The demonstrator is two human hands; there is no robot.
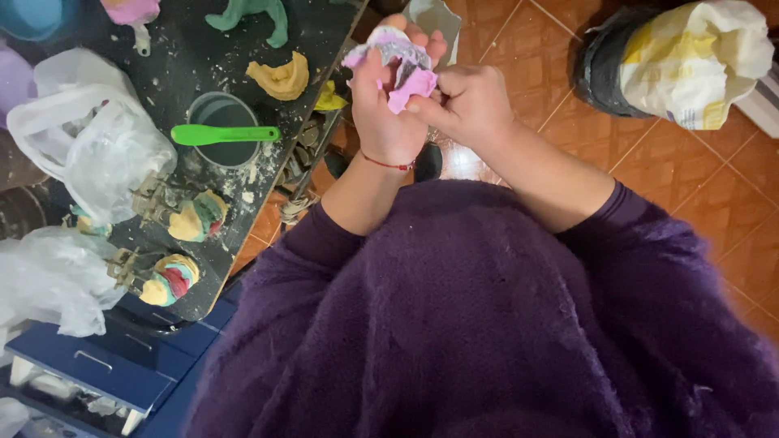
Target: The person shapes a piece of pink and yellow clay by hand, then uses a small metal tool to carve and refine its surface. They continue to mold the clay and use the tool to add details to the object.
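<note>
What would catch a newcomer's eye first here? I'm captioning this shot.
Top centre, the left hand and right hand knead a pink lump of dough above the tiled floor. On the dusty black table at left lie a green spatula and multicoloured dough balls.

I count two hands, my left hand and right hand, on one pink dough lump. On the dark table: one green spatula, one grey cup, two multicoloured dough figures, two yellow dough pieces, one green dough shape.
</note>
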